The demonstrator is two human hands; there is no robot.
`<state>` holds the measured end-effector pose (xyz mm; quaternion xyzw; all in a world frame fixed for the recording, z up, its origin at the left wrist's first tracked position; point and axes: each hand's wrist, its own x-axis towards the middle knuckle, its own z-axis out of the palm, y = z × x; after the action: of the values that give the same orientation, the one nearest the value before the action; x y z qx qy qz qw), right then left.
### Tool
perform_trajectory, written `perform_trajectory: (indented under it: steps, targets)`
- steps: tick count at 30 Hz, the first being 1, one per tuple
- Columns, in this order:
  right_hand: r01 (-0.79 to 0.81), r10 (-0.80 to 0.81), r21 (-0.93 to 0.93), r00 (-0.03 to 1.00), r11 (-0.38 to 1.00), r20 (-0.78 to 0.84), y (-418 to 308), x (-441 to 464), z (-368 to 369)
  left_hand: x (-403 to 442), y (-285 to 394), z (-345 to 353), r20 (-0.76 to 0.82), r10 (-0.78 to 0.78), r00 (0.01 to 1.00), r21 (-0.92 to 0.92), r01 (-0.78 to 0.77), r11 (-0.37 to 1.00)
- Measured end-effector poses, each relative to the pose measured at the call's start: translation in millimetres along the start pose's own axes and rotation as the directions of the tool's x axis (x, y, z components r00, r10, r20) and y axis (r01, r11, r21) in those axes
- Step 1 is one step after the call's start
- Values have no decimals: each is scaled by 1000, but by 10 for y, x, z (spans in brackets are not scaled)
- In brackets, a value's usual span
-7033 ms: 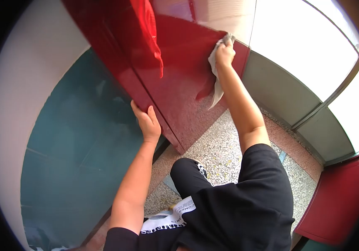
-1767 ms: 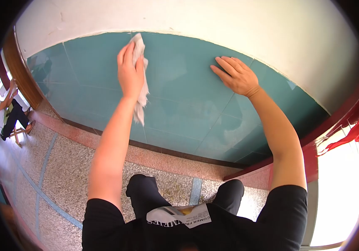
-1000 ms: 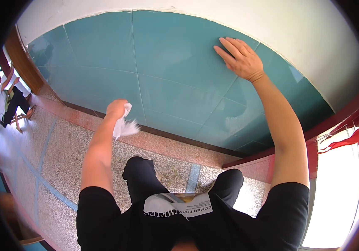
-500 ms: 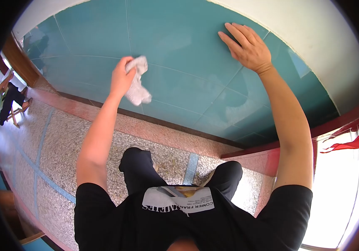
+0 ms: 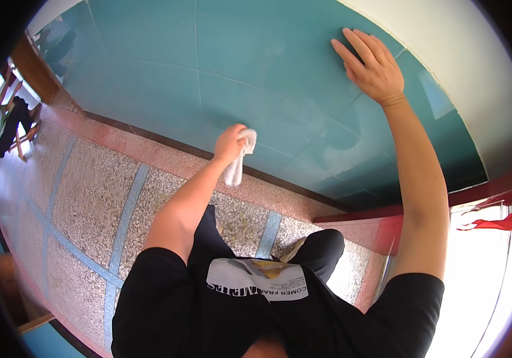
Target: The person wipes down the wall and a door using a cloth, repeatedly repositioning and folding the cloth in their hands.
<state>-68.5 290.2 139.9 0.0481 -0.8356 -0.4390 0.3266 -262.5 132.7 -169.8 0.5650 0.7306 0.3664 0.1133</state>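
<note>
A white cloth (image 5: 234, 172) hangs crumpled from my left hand (image 5: 230, 143), whose fingers are closed round its upper end. That hand is at the lower part of the teal tiled wall (image 5: 256, 53); whether the cloth touches the tiles I cannot tell. Higher up on the right, my right hand (image 5: 375, 68) lies against the tiles with its fingers stretched out, holding nothing. It rests near the tiles' upper edge, where the white wall (image 5: 447, 42) begins.
Speckled stone floor (image 5: 89, 185) with blue strips runs below the wall. A person (image 5: 14, 125) sits on a wooden chair at the far left. On the right are a bright doorway (image 5: 477, 286) with a red frame and a red cloth (image 5: 500, 224).
My left hand has moved down and to the right along the wall with the cloth. My right hand stays on the tiles, appearing slightly further right as the view shifts.
</note>
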Motion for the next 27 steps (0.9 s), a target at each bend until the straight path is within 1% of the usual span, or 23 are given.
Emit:
perform_trajectory:
  steps: [1,2,3,4,6,7,8,10,12,14,16,17,19,21,23,24,25,26,27]
  targets:
    - [4,-4,-6,1000,1000,-8,10,4,5,-18,-115,39,-158,-196,968,-213,161,964]
    - [6,-6,-6,1000,1000,-11,1,-7,5,-61,-217,67,-258,-408,876,-436,271,858]
    - [7,-7,0,1000,1000,-16,-12,-18,4,-64,-336,74,-341,-440,831,-519,224,825]
    - [-3,3,-1,1000,1000,-7,-16,-23,8,-73,-414,17,-346,-443,827,-517,226,826]
    - [-13,13,-6,1000,1000,-10,-12,-8,-1,-50,-596,-149,-374,-629,681,-665,277,694]
    - [-17,16,4,1000,1000,26,-11,-4,-20,-24,-704,-264,-370,-666,648,-716,258,648]
    - [-20,19,15,998,1000,64,-9,-5,-33,0,-798,-398,-361,-702,614,-765,236,599]
    - [-17,17,11,998,1000,58,-11,5,-43,65,-1005,-701,-444,-703,556,-789,129,601]
    - [-18,18,13,998,1000,58,-19,-4,-36,205,-1504,-985,-558,-650,516,-755,8,655]
    - [-9,9,-11,1000,1000,19,-25,-3,-15,320,-1387,-1498,-599,-652,464,-738,-6,674]
    - [-7,8,-19,1000,1000,22,-34,11,-30,449,-1333,-1860,-686,-581,437,-664,-51,746]
    - [-5,6,-29,1000,1000,29,-35,13,-37,535,-1319,-1930,-688,-580,437,-662,-51,748]
    - [-5,5,-34,1000,999,26,-34,21,-52,710,-1254,-1970,-724,-504,470,-585,-33,810]
    - [0,1,-35,1000,999,25,-18,24,-52,878,-1145,-1722,-729,-516,449,-581,-8,814]
    - [1,0,-35,1000,999,20,-26,20,-40,823,-888,-1353,-841,-273,466,-292,33,956]
    - [9,-9,-26,1000,1000,13,-32,28,-39,725,-697,-1189,-787,-270,554,-311,20,950]
    - [8,-8,-52,1000,999,3,-39,28,-37,646,-662,-985,-697,-228,680,-351,-47,935]
    - [6,-7,-79,1000,997,-6,-47,38,-35,477,-355,-911,-390,-376,840,-585,89,806]
    - [16,-17,-77,1000,997,-12,-48,47,-35,316,-195,-782,-258,-391,884,-732,86,676]
